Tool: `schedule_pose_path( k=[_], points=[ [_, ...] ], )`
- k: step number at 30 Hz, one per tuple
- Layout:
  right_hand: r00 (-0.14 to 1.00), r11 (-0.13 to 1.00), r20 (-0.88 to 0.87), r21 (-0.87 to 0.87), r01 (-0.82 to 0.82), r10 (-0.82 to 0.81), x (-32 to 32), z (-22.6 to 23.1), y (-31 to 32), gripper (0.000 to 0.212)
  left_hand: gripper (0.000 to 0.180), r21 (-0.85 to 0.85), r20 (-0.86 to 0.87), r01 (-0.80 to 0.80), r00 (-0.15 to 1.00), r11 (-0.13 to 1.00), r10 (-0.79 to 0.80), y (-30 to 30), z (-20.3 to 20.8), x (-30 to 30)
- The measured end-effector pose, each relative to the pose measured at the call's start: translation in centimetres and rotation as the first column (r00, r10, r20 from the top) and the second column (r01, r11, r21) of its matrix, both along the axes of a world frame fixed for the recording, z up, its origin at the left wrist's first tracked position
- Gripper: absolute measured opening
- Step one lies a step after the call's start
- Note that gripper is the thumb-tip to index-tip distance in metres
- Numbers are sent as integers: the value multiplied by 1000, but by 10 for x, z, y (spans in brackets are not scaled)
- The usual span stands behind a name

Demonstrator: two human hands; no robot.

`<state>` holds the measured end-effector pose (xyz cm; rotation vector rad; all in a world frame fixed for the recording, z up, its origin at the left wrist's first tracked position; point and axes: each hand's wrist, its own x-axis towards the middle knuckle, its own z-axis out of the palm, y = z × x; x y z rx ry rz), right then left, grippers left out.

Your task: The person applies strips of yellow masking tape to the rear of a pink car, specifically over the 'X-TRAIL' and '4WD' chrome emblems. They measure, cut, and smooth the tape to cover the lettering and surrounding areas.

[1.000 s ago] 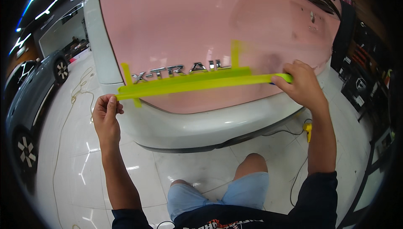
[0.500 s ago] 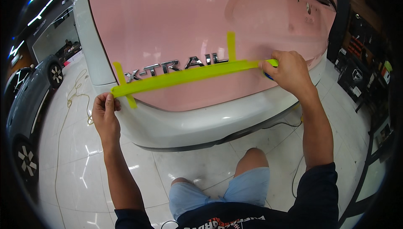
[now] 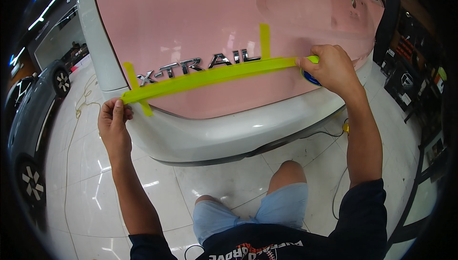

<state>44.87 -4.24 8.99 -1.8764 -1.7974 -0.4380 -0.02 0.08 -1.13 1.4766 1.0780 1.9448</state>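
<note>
A long strip of yellow-green masking tape (image 3: 210, 75) stretches between my hands, just under the chrome letter badge (image 3: 200, 63) on a pink tailgate (image 3: 191, 17). My left hand (image 3: 114, 114) pinches the strip's free end between thumb and fingers, near the tailgate's lower left corner. In my right hand (image 3: 331, 69) is the tape roll (image 3: 311, 77), with a blue inner side partly showing below the fingers. Two short upright tape pieces stick to the panel: one (image 3: 265, 40) right of the letters, another (image 3: 131, 76) at their left. Whether the long strip touches the paint along its length, I cannot tell.
Below the tailgate curves the white bumper (image 3: 229, 138). A grey car (image 3: 36, 122) is parked at the left, with a yellow cord (image 3: 71, 141) lying on the tiled floor beside it. Dark boxes (image 3: 400, 86) stand at the right. A black cable (image 3: 324, 132) runs under the bumper.
Both hands still hold the tape taut. The strip sits closer to the letters' lower edge, and more of the roll's blue side shows. The view has shifted slightly.
</note>
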Motion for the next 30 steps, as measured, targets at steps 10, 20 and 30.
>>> schedule_pose_path(
  k=[10,20,30],
  points=[
    [996,998,-91,-60,-26,20,-2,1,-11,46,18,-4,-35,23,999,1000,-23,-15,4,-6],
    [994,999,-105,-43,-1,-3,-3,1,4,49,17,-15,-37,-29,999,999,28,3,4,-4],
    [996,998,-88,-58,19,-24,-5,4,6,50,18,-32,-28,-46,999,998,45,2,8,-1]
  ],
)
